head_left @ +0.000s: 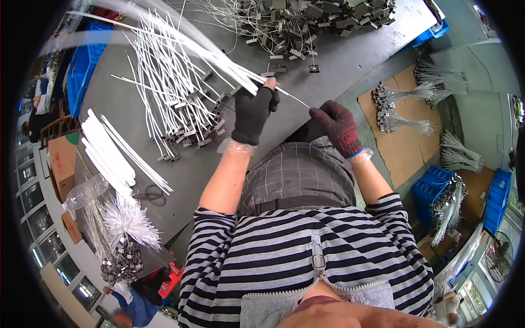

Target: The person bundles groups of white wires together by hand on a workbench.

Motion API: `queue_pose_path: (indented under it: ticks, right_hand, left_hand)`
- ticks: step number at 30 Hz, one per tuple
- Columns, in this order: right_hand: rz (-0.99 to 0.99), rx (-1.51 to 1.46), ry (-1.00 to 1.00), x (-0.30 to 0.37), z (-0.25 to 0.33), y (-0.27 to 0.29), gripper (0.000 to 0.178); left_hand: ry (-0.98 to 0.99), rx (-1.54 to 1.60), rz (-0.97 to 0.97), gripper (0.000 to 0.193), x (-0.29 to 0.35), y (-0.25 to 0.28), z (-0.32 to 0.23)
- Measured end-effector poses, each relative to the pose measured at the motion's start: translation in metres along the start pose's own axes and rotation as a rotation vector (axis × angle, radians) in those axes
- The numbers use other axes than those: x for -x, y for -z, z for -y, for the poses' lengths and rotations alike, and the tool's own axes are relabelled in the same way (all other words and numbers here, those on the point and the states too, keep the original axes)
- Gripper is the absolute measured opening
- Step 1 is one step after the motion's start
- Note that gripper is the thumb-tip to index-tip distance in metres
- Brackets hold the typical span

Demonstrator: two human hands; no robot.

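Grey tabletop (350, 63) spreads beyond the left fingers (270, 83), which I see grasping white tubes (232, 69). Lower, to their right, the right fingers (317, 113) pinch a thin wire (295, 98), stretched between both.

On the table (344, 64), tubes (106, 150) lie left of the sleeved wires (174, 82), a clip heap (344, 19) farther back.

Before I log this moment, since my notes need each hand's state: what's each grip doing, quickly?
Left hand: closed, holding a bundle of white tubes.
Right hand: closed, apparently pinching the end of a thin wire.
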State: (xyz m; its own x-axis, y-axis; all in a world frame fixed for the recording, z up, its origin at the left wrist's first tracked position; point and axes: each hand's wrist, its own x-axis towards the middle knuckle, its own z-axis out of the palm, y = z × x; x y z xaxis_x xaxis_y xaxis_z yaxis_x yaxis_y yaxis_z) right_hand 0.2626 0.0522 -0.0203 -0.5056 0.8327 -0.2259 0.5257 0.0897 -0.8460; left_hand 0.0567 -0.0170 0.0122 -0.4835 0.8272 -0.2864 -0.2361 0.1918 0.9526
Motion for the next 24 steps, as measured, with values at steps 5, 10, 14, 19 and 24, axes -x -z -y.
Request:
queue_pose_path:
  ticks: [5, 10, 14, 19, 24]
  right_hand:
    - [-0.008, -0.519, -0.025, -0.018, 0.049, -0.027, 0.033]
    - [0.140, -0.307, 0.075, -0.044, 0.053, -0.037, 0.035]
    - [-0.249, 0.016, 0.128, -0.078, 0.035, -0.010, 0.048]
    - [-0.152, 0.632, 0.134, -0.121, 0.011, -0.006, 0.036]
    - [-0.284, 0.135, 0.329, -0.089, -0.013, -0.004, 0.029]
  left_hand:
    - [-0.516, -0.207, -0.023, 0.016, 0.020, -0.032, 0.050]
    - [0.170, -0.067, 0.004, 0.023, 0.006, 0.031, -0.002]
    - [-0.043, -0.427, -0.530, 0.024, -0.012, 0.143, 0.018]
    - [0.012, -0.136, -0.625, 0.028, -0.004, 0.150, 0.001]
    - [-0.012, 0.285, -0.344, 0.022, -0.021, 0.082, 0.009]
